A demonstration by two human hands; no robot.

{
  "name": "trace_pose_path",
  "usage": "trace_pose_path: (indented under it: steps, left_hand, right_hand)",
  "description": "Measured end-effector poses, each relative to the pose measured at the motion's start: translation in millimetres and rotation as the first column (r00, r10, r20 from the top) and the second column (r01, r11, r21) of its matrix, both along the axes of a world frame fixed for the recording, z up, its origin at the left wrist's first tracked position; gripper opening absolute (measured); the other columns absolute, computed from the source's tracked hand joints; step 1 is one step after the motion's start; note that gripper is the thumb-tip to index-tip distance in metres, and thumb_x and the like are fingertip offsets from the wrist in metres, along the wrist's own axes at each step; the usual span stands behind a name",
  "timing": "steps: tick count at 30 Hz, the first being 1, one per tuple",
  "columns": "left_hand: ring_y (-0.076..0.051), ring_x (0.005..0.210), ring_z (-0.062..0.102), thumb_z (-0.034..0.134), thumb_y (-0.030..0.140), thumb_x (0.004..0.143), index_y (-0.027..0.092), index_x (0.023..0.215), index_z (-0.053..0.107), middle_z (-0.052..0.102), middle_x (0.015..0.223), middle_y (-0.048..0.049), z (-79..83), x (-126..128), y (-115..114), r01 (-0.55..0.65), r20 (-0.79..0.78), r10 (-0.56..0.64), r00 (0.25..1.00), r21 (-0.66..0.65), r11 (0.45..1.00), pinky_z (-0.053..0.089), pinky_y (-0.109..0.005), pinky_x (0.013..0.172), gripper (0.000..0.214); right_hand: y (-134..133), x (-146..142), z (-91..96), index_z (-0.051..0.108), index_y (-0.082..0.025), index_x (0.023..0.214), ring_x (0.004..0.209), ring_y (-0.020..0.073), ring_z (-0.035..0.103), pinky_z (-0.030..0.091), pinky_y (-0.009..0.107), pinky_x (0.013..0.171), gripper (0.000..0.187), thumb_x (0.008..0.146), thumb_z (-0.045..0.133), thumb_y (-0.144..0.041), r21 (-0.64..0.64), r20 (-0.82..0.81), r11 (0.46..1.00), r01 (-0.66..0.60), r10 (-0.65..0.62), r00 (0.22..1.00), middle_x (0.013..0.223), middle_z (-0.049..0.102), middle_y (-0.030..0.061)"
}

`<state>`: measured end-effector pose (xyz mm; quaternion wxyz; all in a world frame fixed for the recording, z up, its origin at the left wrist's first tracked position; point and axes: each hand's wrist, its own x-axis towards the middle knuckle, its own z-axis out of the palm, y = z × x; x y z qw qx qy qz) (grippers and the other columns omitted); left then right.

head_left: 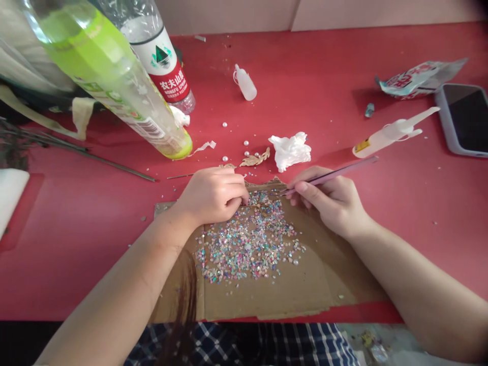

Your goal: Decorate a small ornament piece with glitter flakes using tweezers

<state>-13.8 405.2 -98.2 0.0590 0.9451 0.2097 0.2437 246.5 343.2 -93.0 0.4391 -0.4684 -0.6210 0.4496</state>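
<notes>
My left hand (pixel 217 195) is closed, its fingertips pinching a thin gold-coloured metal piece (pixel 260 205). That piece lies low over many small multicoloured chips (pixel 246 249), so its outline is hard to make out. Between the thumb and fingers of my right hand (pixel 331 198) is a pair of pink-purple tweezers (pixel 335 171). Their tips point left, just above the far right part of the chips, close to the gold piece. Under the chips lies a sheet of brown cardboard (pixel 297 290). A gold leaf ornament (pixel 255 158) rests beyond my hands.
Crumpled white tissue (pixel 292 151) and several loose pearls lie behind the cardboard. A green-labelled bottle (pixel 114 81) and water bottle (pixel 162 61) stand left. A small white bottle (pixel 245 83) lies behind; a nozzle bottle (pixel 385 138), wrapper (pixel 415 79) and phone (pixel 467 119) are right.
</notes>
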Motion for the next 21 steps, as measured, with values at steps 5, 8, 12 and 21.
trace_pose_path:
  steps: [5,8,12,21]
  left_hand:
    - [-0.015,0.074,0.068,0.053,0.014,0.091,0.024,0.085,0.076,0.077,0.083,0.0030,7.9,-1,-5,-0.025,-0.062,0.022,0.998,-0.040,0.999,0.052,-0.031,0.070,0.026]
    - [-0.017,0.082,0.071,0.060,0.032,0.095,0.022,0.095,0.077,0.079,0.091,0.0007,11.7,-1,-7,-0.045,-0.104,0.036,0.994,-0.090,0.995,0.054,-0.032,0.074,0.019]
    - [-0.017,0.084,0.073,0.062,0.032,0.096,0.023,0.094,0.076,0.079,0.092,0.0015,10.7,-1,-6,-0.040,-0.112,0.029,0.993,-0.096,0.995,0.054,-0.032,0.077,0.016]
    - [-0.015,0.080,0.069,0.063,0.031,0.097,0.023,0.091,0.074,0.077,0.087,0.0020,6.7,1,-6,-0.050,-0.095,0.036,0.995,-0.146,0.988,0.051,-0.030,0.073,0.015]
  right_hand:
    - [1,-1,3.4,0.070,-0.020,0.082,0.054,0.0114,0.060,0.048,0.024,0.048,0.025,0.098,0.066,-0.038,0.005,0.032,1.000,0.006,-0.006,0.999,0.068,0.068,0.0005]
    - [0,-1,4.8,0.070,-0.018,0.080,0.057,0.0113,0.062,0.047,0.023,0.048,0.026,0.099,0.062,-0.034,0.007,0.114,0.999,-0.031,0.030,0.993,0.071,0.068,0.0017]
    - [-4,1,2.4,0.071,-0.017,0.083,0.062,0.0127,0.066,0.052,0.025,0.055,0.025,0.099,0.058,-0.032,0.059,0.183,0.994,-0.091,0.079,0.980,0.078,0.072,0.0037]
    - [-14,-1,5.6,0.070,-0.019,0.092,0.062,0.0145,0.069,0.051,0.024,0.053,0.016,0.101,0.060,-0.027,0.163,0.351,0.964,-0.212,0.144,0.925,0.078,0.075,0.0037]
